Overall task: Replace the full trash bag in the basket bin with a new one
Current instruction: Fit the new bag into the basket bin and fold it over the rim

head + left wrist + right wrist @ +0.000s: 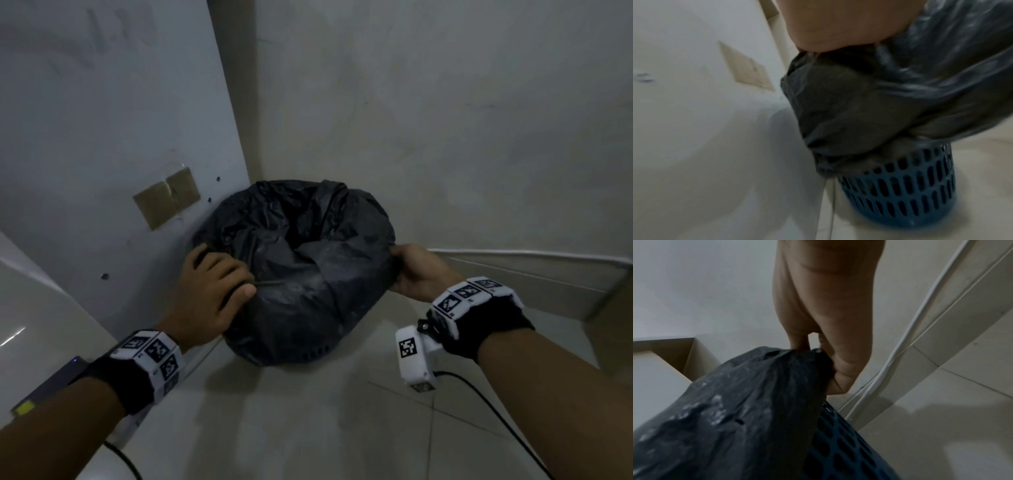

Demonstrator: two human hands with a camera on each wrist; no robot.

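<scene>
A black trash bag (298, 260) bulges out of a blue perforated basket bin (900, 191) that stands on the floor in a corner. The bag's folded-over edge covers most of the bin (849, 451). My left hand (212, 284) grips the bag's rim on the left side, fingers curled over the plastic (838, 100). My right hand (411, 270) pinches the bag's rim (797, 363) on the right side. In the head view only a few of the bin's slots (315, 351) show beneath the bag.
A white panel (102, 137) with a brown taped patch (166, 197) stands close on the bin's left. Plain walls close in behind and to the right. A white cable (910, 337) runs along the skirting. Pale tiled floor (308, 428) lies in front.
</scene>
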